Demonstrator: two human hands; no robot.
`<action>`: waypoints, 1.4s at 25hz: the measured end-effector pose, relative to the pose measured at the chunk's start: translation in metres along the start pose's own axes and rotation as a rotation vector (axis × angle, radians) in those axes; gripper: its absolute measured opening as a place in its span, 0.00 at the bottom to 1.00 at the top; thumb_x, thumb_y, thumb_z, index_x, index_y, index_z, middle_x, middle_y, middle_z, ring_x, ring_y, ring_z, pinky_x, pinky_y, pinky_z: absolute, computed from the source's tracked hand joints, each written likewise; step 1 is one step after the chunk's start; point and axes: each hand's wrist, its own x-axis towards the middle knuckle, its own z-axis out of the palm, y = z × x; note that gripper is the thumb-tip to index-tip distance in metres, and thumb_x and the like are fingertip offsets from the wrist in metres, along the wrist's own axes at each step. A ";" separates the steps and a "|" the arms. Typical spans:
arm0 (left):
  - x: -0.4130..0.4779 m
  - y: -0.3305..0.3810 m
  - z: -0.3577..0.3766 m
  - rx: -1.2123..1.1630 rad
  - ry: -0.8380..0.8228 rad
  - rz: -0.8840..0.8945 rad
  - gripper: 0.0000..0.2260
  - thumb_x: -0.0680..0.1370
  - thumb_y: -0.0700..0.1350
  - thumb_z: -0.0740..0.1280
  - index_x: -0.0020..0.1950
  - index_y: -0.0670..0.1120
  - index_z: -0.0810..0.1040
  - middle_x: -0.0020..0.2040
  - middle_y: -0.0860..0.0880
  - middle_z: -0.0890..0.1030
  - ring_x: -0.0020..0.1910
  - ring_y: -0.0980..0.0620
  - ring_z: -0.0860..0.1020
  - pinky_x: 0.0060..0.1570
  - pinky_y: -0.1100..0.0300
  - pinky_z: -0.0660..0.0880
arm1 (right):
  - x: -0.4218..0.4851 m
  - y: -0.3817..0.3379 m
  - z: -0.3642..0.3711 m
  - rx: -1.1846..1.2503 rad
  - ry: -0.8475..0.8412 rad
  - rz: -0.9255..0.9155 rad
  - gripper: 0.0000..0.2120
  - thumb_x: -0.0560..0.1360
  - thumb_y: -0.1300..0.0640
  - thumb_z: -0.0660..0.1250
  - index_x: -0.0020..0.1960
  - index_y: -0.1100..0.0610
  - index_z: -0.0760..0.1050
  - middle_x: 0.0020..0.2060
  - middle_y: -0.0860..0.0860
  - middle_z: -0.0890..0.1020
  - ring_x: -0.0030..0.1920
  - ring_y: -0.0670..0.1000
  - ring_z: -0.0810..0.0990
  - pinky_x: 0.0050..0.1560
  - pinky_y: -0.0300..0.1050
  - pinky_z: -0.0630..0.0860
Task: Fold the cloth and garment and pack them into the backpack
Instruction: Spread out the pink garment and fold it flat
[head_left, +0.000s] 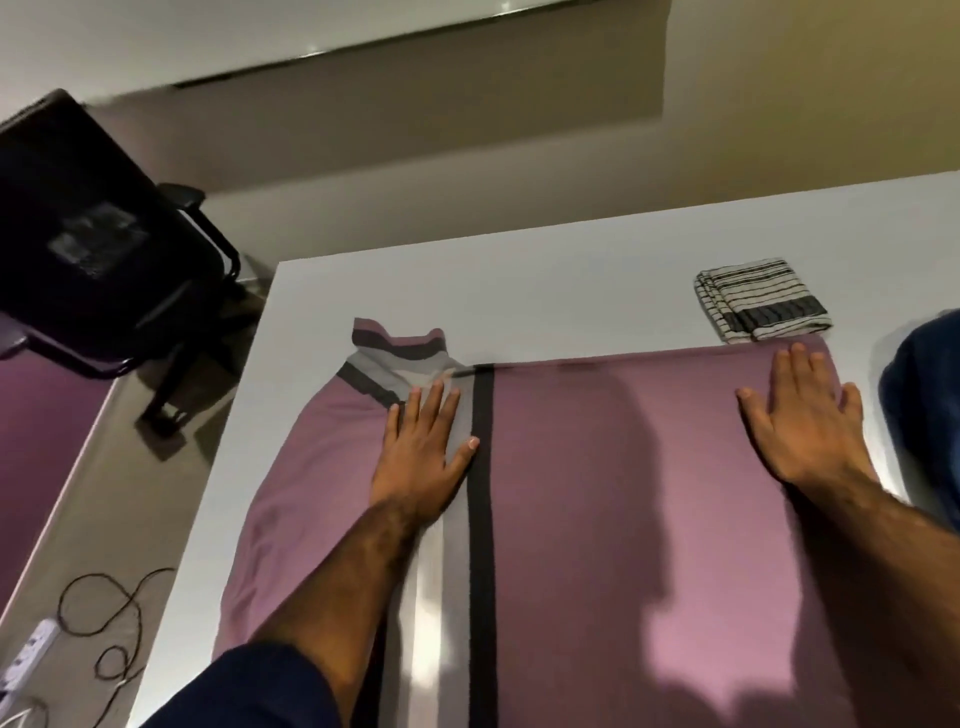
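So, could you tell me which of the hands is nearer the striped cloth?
Right. The right hand rests just short of the striped cloth; the left hand is far to its left.

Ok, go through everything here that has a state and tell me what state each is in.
garment: laid flat on the table, unpacked.
striped cloth: folded, on the table at the garment's far edge.
left-hand grip: open, flat on the garment by the collar.
right-hand grip: open, flat on the garment's far right corner.
blue item at right edge: mostly out of frame, state unclear.
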 end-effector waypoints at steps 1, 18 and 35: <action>-0.003 -0.012 -0.001 0.008 -0.013 -0.009 0.33 0.81 0.69 0.40 0.83 0.56 0.38 0.83 0.54 0.36 0.81 0.51 0.34 0.80 0.44 0.42 | 0.001 -0.002 0.001 -0.006 0.017 -0.004 0.38 0.81 0.35 0.40 0.81 0.61 0.52 0.81 0.58 0.55 0.81 0.57 0.50 0.76 0.69 0.54; -0.043 -0.126 -0.018 -0.049 0.078 -0.257 0.34 0.84 0.65 0.44 0.84 0.47 0.45 0.84 0.46 0.44 0.83 0.45 0.44 0.79 0.40 0.41 | 0.001 0.000 0.003 -0.011 0.019 -0.015 0.42 0.80 0.30 0.39 0.79 0.63 0.53 0.80 0.61 0.56 0.81 0.59 0.51 0.73 0.76 0.51; -0.218 -0.128 0.022 -0.046 0.001 -0.221 0.36 0.81 0.69 0.37 0.84 0.49 0.41 0.84 0.47 0.42 0.83 0.47 0.42 0.80 0.43 0.44 | -0.311 0.016 -0.008 -0.149 -0.197 0.067 0.41 0.80 0.30 0.35 0.83 0.56 0.45 0.83 0.53 0.48 0.82 0.54 0.46 0.79 0.65 0.47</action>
